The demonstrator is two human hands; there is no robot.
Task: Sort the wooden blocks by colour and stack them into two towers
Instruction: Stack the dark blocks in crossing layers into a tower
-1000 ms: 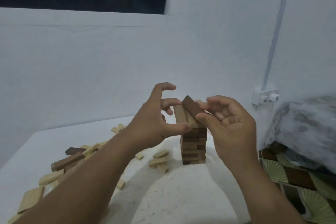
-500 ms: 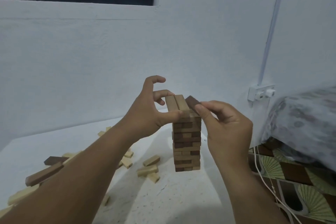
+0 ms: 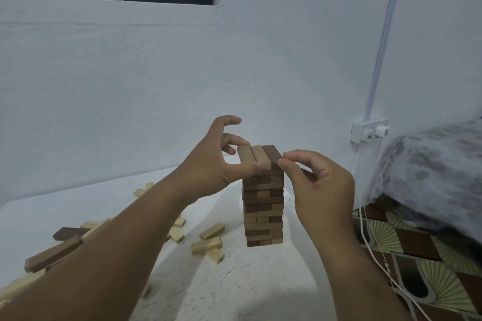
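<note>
A tower [image 3: 263, 206] of mixed dark and light wooden blocks stands on the white surface [image 3: 234, 281]. Its top layer has two tan blocks [image 3: 246, 155] and one dark brown block [image 3: 271, 154] lying flat side by side. My left hand [image 3: 208, 164] pinches the tan blocks lengthwise, thumb at their near ends and a finger at the far end. My right hand [image 3: 320, 187] pinches the near end of the dark brown block between thumb and forefinger.
Loose light blocks [image 3: 208, 238] lie left of the tower, and darker ones [image 3: 52, 253] lie farther left beside my forearm. On the right are a wall socket [image 3: 369, 131], a white cable [image 3: 375, 250], bedding [image 3: 438, 172] and a patterned mat [image 3: 430, 268].
The dark brown block, held tilted above the tower a second ago, now lies flat as the third block of the top layer. My left hand stays at the tan blocks.
</note>
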